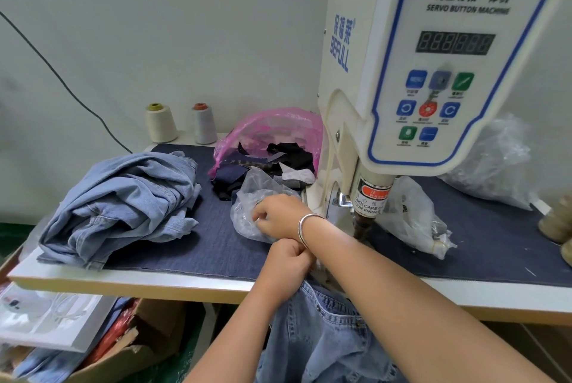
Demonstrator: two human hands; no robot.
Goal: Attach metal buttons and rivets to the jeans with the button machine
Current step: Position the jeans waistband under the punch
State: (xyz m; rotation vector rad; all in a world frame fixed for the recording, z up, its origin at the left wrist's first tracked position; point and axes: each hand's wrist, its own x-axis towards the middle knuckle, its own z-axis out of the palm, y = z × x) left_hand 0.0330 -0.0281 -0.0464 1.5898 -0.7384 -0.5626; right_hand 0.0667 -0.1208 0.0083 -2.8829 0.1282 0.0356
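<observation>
The white servo button machine [433, 73] stands on the table, its punch head [366, 221] just above the denim-covered top. A pair of light blue jeans [322, 336] hangs over the table's front edge into my lap. My left hand [288, 262] is a fist gripping the jeans' top edge at the table front, just left of the punch. My right hand [275, 215], with a silver bangle on the wrist, crosses over it. Its curled fingers pinch in the mouth of a clear plastic bag [250, 196]. I cannot make out what is in the bag.
A heap of light blue jeans [123, 203] lies at the table's left. A pink bag of dark fabric scraps [272, 141] sits behind, two thread cones [161, 122] at the wall. More clear bags [414, 215] lie right of the machine. A cardboard box [123, 351] stands below left.
</observation>
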